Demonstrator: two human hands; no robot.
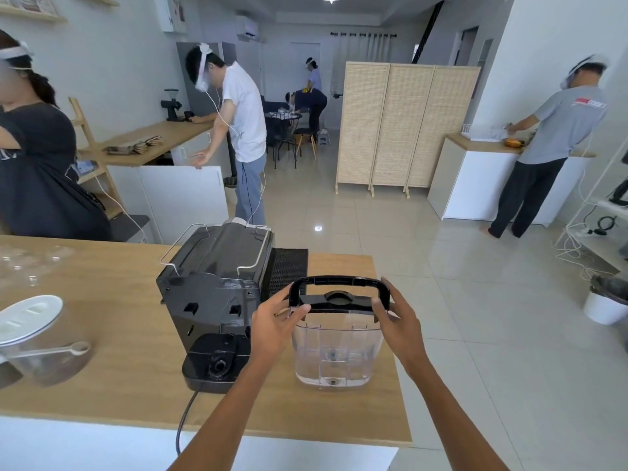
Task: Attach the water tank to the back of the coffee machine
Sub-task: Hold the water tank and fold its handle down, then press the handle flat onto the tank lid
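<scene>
A clear plastic water tank [334, 355] with a black lid and raised black handle stands upright near the right end of the wooden counter. My left hand [277, 322] grips the tank's left top edge and my right hand [399, 321] grips its right top edge. The black coffee machine [217, 294] sits just left of the tank, its back facing me. The machine's empty rear base with a round valve [221, 365] shows low at its back. Tank and machine stand apart by a small gap.
A clear jar with a white lid [30, 338] and a measuring spoon [71, 350] sit at the counter's left. A black mat [289, 270] lies behind the machine. The machine's power cord [185, 416] hangs over the counter's near edge. Several people work around the room.
</scene>
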